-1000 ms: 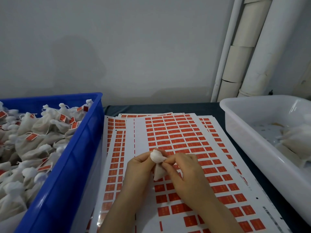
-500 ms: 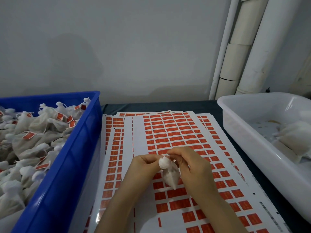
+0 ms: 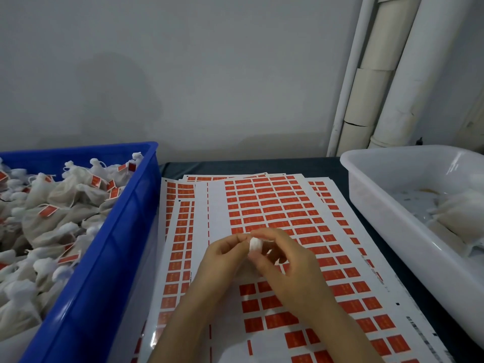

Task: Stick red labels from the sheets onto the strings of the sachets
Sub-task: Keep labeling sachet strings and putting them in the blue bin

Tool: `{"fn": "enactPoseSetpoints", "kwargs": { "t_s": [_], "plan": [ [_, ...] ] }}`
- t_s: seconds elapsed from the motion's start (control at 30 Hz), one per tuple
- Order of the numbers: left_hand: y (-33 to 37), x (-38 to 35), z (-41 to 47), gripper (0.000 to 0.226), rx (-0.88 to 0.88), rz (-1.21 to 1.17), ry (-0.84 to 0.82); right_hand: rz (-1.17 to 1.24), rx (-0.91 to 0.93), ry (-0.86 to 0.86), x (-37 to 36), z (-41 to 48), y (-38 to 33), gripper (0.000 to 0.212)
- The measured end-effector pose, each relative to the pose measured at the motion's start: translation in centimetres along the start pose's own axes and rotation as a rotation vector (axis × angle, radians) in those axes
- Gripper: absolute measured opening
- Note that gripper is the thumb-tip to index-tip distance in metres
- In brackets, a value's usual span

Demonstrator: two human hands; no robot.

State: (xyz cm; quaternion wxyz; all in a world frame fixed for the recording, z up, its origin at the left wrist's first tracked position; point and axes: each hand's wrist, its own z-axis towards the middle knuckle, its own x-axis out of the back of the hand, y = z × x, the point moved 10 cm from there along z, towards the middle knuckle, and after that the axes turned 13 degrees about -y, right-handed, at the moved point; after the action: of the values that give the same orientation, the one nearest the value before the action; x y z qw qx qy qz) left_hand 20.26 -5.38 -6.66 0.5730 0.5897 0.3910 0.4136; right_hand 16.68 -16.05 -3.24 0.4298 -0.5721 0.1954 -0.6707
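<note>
Both hands, left hand (image 3: 227,254) and right hand (image 3: 289,268), pinch one white sachet (image 3: 254,244), its orientation hidden.

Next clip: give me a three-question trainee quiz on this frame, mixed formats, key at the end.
1. True or false: the blue bin holds sachets already carrying red labels.
2. Both hands pinch what over the label sheets? A) a sachet B) scissors C) a pen
3. Fill in: the white tub sits on the person's ____ side.

Key:
1. True; the tagged sachets are piled in it.
2. A; the left hand and right hand pinch the sachet.
3. right
</note>
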Motion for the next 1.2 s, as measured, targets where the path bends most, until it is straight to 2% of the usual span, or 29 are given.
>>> {"fn": "enactPoseSetpoints", "kwargs": {
  "t_s": [0.17,0.33,0.47,0.57,0.67,0.8,0.93,1.07,1.2],
  "plan": [
    [-0.3,-0.8,-0.1,0.014,-0.014,-0.104,-0.03,0.058,0.003,0.017,0.2,0.0,0.1,0.022],
    [-0.5,-1.6,0.1,0.023,-0.03,-0.279,-0.104,0.126,-0.009,0.035,0.6,-0.1,0.2,0.021],
    [-0.9,-1.2,0.2,0.024,-0.023,-0.315,-0.06,0.16,-0.021,0.048,0.9,-0.3,0.6,0.026],
    [-1.0,-0.8,0.1,0.015,-0.013,-0.255,0.019,0.114,-0.06,0.107,1.5,-0.4,1.3,0.022],
    [-0.7,-0.1,-0.1,0.012,-0.019,-0.091,0.106,0.109,-0.108,0.102,1.5,-0.3,1.9,0.017],
    [0.1,-0.4,-0.2,0.01,-0.071,0.077,0.091,0.161,-0.166,0.104,1.6,-0.3,2.7,0.019],
    [0.9,-0.9,-0.4,0.008,-0.133,0.121,0.054,0.235,-0.249,0.005,0.8,0.0,3.7,0.007],
    [1.2,-1.1,-0.4,0.008,-0.146,0.12,0.03,0.362,-0.311,-0.05,0.5,-0.3,4.3,0.01],
    [0.5,-1.0,-0.2,0.009,-0.081,0.09,0.051,0.521,-0.404,-0.037,0.2,-0.5,4.6,0.016]
  ]
}}
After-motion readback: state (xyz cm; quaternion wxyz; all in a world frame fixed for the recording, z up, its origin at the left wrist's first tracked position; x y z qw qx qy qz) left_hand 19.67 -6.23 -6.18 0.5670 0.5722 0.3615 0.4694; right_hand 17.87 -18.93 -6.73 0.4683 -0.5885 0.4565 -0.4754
